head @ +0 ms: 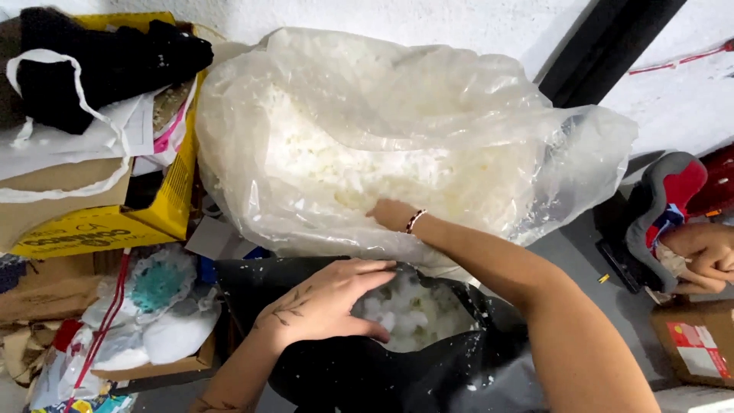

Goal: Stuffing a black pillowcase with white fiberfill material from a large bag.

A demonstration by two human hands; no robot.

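Observation:
A big clear plastic bag (428,99) full of white stuffing lies in front of me. My right hand (390,214) reaches into its opening and is partly buried in the white stuffing (367,160), so its fingers are hidden. A beaded bracelet sits on that wrist. Below it, a black bag (367,375) lies open with white clumps of filling (405,313) inside. My left hand (325,302), with a leaf tattoo on its back, rests flat on the black bag's rim, fingers together, pressing on the filling.
A yellow cardboard box (99,229) with black cloth and white bags stands at the left. Below it lie crumpled white bags (160,321) and cardboard. At the right edge another person's hand (707,256) holds a red and grey item, above a small cardboard box (696,352).

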